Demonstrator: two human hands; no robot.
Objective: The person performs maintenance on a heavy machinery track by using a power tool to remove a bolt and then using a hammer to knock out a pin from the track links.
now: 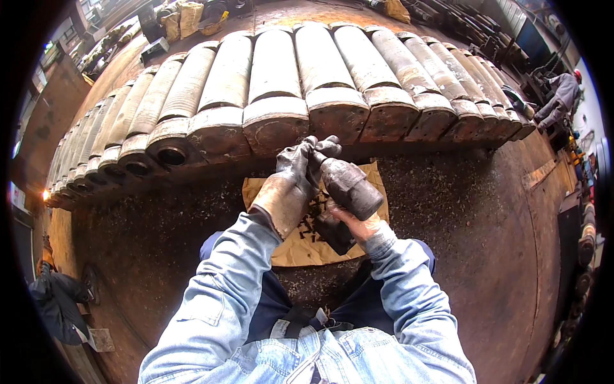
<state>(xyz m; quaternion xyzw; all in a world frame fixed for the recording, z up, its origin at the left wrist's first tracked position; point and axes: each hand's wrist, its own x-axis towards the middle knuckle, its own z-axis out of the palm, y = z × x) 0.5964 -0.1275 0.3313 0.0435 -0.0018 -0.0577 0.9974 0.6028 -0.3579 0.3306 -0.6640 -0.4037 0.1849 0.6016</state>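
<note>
From afar, my right hand (pixel 360 225) grips the dark barrel-shaped power tool (pixel 352 185) by the right edge of the brown paper sheet (pixel 289 258), gloved left hand (pixel 291 179) curled at its nose, contents hidden, loose black bolts (pixel 309 233) suggesting unfinished work.

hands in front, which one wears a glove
The left hand: a glove covers it, while the right hand, gripping the power tool, shows bare skin.

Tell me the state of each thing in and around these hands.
Power tool: held up, tilted; running or not, cannot tell
Right hand: closed on the tool
Left hand: gloved, at the tool's front end
Small dark pieces: loose, scattered
Brown sheet: spread beneath them
Metal cylinders: side by side
</note>
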